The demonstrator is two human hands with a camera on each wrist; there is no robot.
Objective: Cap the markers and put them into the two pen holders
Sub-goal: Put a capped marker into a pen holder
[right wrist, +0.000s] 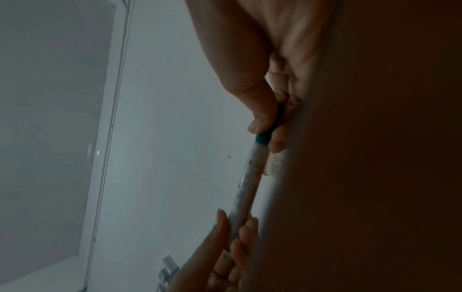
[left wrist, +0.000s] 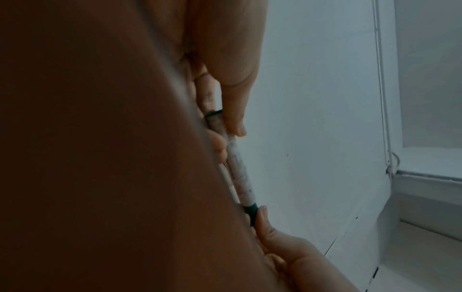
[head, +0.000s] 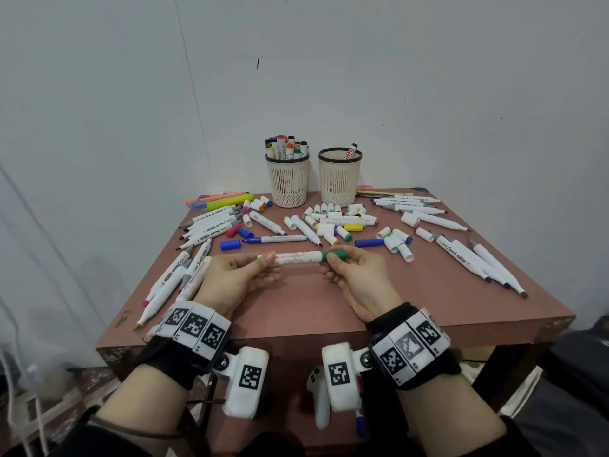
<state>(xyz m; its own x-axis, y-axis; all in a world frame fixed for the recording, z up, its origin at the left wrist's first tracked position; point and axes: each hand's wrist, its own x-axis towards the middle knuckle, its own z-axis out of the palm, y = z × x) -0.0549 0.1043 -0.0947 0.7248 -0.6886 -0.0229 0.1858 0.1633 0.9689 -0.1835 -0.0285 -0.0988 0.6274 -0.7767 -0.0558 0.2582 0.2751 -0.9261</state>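
Head cam: left hand [head: 239, 280] pinches the barrel of a white marker [head: 298, 258] held level above the brown table [head: 428, 311], while the right hand [head: 359, 275] has thumb and fingers curled on its green cap [head: 334, 255], which is on the marker's end. Loose markers and caps are scattered everywhere. At the back, the left pen holder [head: 287, 179] is packed with markers, and the right pen holder [head: 339, 179] has just one.

Left wrist cam: pretty dark, thumb and fingers [left wrist: 232, 102] clamp the marker's white barrel [left wrist: 241, 173].

Right wrist cam: thumb [right wrist: 260, 110] presses the green cap [right wrist: 263, 138], barrel running toward the other hand.
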